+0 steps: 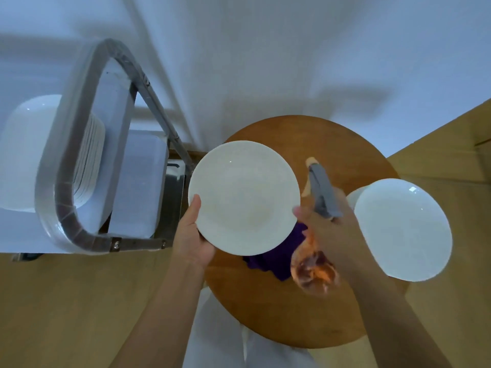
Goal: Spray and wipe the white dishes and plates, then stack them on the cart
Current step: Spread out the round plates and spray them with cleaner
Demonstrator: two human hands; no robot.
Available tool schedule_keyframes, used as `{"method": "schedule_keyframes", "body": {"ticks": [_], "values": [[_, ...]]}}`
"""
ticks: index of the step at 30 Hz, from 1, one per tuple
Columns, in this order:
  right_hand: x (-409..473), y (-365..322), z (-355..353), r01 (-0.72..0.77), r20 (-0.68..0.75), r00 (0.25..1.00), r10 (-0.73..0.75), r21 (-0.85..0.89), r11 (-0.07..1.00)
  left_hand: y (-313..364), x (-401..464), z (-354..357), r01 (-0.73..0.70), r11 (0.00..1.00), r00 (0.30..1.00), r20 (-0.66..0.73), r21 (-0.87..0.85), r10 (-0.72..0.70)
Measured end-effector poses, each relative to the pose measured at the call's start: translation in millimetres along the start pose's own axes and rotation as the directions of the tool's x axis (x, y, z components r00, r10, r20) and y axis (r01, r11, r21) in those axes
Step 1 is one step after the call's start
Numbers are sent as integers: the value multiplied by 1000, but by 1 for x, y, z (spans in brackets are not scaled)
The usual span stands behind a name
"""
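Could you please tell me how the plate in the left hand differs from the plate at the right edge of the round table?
The held plate is lifted and tilted, gripped at its rim by the left hand; the right plate rests untouched on another dish at the table edge. The held plate hides part of the purple cloth; the right plate covers none. Both are white and round.

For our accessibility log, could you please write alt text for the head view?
A person's left hand holds a white plate over a round wooden table while the right hand grips a spray bottle beside it. A purple cloth lies beneath, more white plates wait at right, and a cart holds stacked dishes at left.
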State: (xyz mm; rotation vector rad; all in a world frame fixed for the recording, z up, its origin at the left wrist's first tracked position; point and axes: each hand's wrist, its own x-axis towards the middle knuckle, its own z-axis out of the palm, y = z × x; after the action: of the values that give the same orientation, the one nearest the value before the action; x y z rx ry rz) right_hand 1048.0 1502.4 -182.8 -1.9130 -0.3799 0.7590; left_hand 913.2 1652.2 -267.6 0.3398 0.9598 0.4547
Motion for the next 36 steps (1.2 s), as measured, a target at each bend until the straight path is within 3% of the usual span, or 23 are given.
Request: {"method": "schedule_keyframes", "body": {"ticks": [2, 4, 8, 16, 21, 26, 32, 36], "values": [[-33, 7, 14, -136, 127, 982, 137, -13, 991, -7, -6, 1, 60, 998, 998, 26, 37, -61], [-59, 15, 31, -229, 130, 966, 224, 24, 973, -16, -12, -1, 108, 993, 994, 17, 56, -109], [-84, 29, 57, -237, -4, 972, 237, -15, 971, -34, -17, -10, 186, 982, 982, 15, 36, -187], [-106, 42, 79, -275, 284, 913, 293, -102, 956, -42, -14, -24, 234, 972, 969, 87, -30, -231], [-119, 50, 82, -287, 211, 928, 307, -121, 950, -29, -7, -32, 191, 980, 977, 104, -56, -184], [-114, 52, 67, -362, 53, 932, 360, 41, 931, -15, -2, -34, 174, 983, 979, 118, -57, -166], [-88, 51, 60, -336, -70, 937, 341, 75, 939, -8, 5, -36, 146, 989, 988, 50, -29, -144], [-74, 49, 66, -300, -60, 951, 304, 69, 951, -8, 17, -33, 169, 984, 985, -29, 58, -167]]}}
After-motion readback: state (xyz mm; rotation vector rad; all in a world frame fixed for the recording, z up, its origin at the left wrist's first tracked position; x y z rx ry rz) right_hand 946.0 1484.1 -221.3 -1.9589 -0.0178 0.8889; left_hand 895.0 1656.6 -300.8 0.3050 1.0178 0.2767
